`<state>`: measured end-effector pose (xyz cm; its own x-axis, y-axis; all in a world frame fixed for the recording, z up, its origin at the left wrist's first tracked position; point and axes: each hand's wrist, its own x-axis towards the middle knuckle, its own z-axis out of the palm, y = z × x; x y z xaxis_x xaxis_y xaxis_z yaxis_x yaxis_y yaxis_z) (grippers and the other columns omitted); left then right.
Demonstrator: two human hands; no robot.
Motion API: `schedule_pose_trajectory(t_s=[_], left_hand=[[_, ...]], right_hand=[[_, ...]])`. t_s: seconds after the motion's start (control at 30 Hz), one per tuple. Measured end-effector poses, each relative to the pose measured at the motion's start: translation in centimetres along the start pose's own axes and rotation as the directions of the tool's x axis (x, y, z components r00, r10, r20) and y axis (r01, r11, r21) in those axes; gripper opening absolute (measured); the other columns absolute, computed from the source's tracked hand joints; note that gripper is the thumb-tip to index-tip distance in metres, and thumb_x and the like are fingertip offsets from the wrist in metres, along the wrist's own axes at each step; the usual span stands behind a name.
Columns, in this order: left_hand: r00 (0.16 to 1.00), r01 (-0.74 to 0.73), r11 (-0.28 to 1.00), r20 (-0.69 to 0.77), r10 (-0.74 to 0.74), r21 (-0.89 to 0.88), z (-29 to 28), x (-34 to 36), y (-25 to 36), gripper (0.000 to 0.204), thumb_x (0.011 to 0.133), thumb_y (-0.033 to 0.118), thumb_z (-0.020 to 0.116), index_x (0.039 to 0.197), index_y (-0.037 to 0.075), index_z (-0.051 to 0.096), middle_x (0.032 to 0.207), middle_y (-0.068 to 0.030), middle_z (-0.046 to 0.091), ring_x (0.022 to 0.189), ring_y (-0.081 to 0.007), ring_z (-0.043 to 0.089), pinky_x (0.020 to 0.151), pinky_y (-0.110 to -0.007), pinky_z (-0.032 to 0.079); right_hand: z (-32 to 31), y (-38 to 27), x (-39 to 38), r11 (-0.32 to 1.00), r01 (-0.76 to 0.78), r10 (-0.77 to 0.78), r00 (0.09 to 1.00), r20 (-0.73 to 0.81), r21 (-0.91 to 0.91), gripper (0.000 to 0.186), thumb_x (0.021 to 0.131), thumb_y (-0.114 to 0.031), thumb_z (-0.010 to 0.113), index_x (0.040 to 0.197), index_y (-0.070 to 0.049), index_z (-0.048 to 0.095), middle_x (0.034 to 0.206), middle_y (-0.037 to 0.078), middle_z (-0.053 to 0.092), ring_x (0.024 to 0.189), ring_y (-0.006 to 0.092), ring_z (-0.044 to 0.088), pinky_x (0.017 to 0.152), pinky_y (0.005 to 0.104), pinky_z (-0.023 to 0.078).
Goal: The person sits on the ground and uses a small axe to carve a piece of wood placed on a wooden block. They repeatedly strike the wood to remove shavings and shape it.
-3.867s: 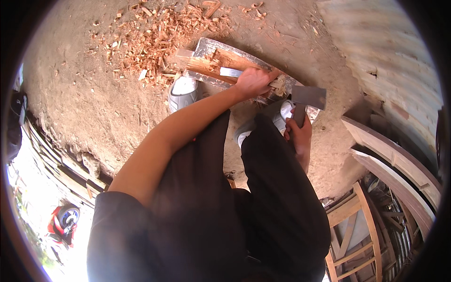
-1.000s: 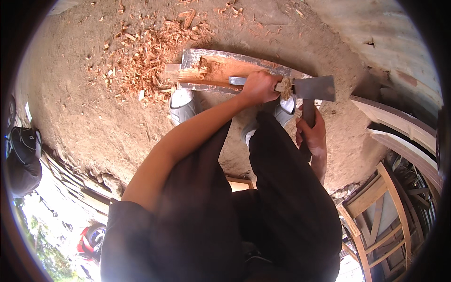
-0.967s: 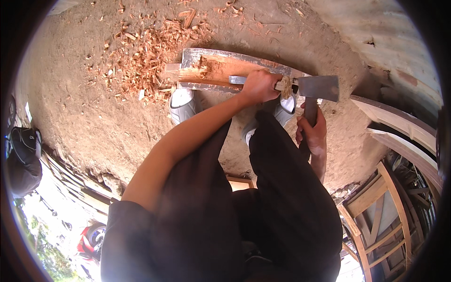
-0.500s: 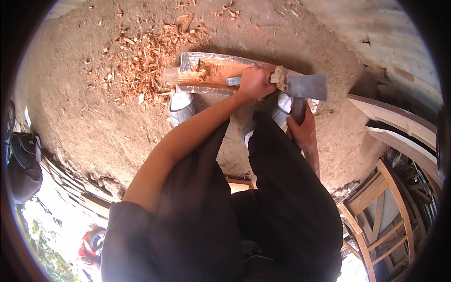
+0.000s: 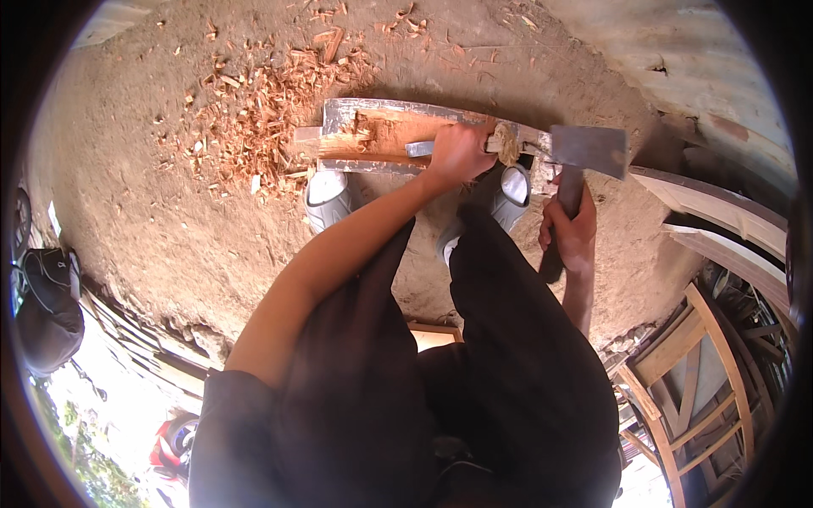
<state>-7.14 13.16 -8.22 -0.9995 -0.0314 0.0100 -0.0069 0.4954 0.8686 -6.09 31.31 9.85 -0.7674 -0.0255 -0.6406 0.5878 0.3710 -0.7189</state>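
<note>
Between my shoes lies a worn board (image 5: 373, 110), its middle gouged into pale orange wood. My left hand (image 5: 459, 157) grips a chisel over it; the metal blade (image 5: 418, 149) points left and the frayed handle end (image 5: 506, 144) sticks out to the right of my fist. My right hand (image 5: 569, 224) is wrapped round the dark handle of a hatchet, whose broad flat head (image 5: 589, 151) is at the right end of the board, a short way right of the frayed end.
Wood chips (image 5: 271, 102) litter the dirt floor behind and left. Corrugated sheeting (image 5: 694, 76) rises at right, with leaning boards (image 5: 711, 203) and a wooden chair frame (image 5: 686, 364) below. A dark bag (image 5: 47, 313) and a red motorbike (image 5: 165, 449) are at left.
Over the last half second the hatchet in my right hand has swung rightward, away from the chisel's handle end. My left hand stays on the chisel.
</note>
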Motion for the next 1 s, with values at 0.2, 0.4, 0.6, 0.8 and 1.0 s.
schedule_pose_trajectory(t_s=[0.2,0.4,0.6,0.8,1.0], left_hand=[[0.999,0.005,0.998,0.036,-0.007,0.066,0.0,0.1,0.0,0.029,0.072,0.024,0.077,0.097,0.011,0.067,0.076,-0.0149,0.071,0.071,-0.0386,0.070,0.061,-0.051,0.054],[1.000,0.011,0.997,0.003,-0.011,0.070,0.1,0.3,0.2,0.028,0.074,0.025,0.077,0.097,0.013,0.068,0.075,-0.0139,0.070,0.071,-0.0379,0.070,0.060,-0.050,0.054],[0.999,0.037,0.996,-0.001,-0.037,0.087,-0.4,0.0,0.1,0.028,0.074,0.025,0.077,0.097,0.014,0.068,0.074,-0.0130,0.070,0.070,-0.0372,0.070,0.059,-0.050,0.054],[1.000,0.012,0.997,0.019,-0.013,0.076,-0.5,0.4,0.4,0.029,0.073,0.025,0.077,0.098,0.013,0.067,0.074,-0.0138,0.070,0.070,-0.0373,0.070,0.059,-0.050,0.053],[0.999,-0.036,0.998,0.024,0.035,0.048,0.1,0.0,-0.1,0.027,0.073,0.025,0.077,0.094,0.011,0.067,0.075,-0.0152,0.071,0.071,-0.0384,0.070,0.060,-0.050,0.053]], right_hand=[[0.2,0.9,0.7,0.979,-0.126,0.143,0.984,0.102,-0.157,0.038,0.092,-0.002,0.061,0.128,-0.003,0.050,0.063,0.003,0.050,0.043,0.0125,0.051,0.041,0.0304,0.043],[2.0,3.0,1.0,0.998,0.029,-0.022,0.995,-0.100,0.064,0.036,0.093,-0.002,0.061,0.128,-0.001,0.052,0.073,0.005,0.058,0.046,0.0134,0.054,0.042,0.0299,0.044],[0.1,-0.1,0.0,0.988,-0.006,0.013,0.999,0.044,-0.152,0.034,0.095,-0.005,0.062,0.127,-0.002,0.052,0.064,0.002,0.053,0.043,0.0108,0.051,0.040,0.0289,0.042],[1.2,1.6,0.7,0.990,-0.063,0.074,0.993,0.090,-0.123,0.035,0.093,-0.003,0.062,0.126,-0.001,0.052,0.071,0.005,0.057,0.046,0.0137,0.055,0.042,0.0317,0.044],[1.7,3.9,0.7,0.998,-0.034,0.040,0.992,-0.123,0.050,0.038,0.092,-0.003,0.063,0.128,-0.002,0.052,0.071,0.005,0.056,0.046,0.0145,0.053,0.042,0.0316,0.044]])
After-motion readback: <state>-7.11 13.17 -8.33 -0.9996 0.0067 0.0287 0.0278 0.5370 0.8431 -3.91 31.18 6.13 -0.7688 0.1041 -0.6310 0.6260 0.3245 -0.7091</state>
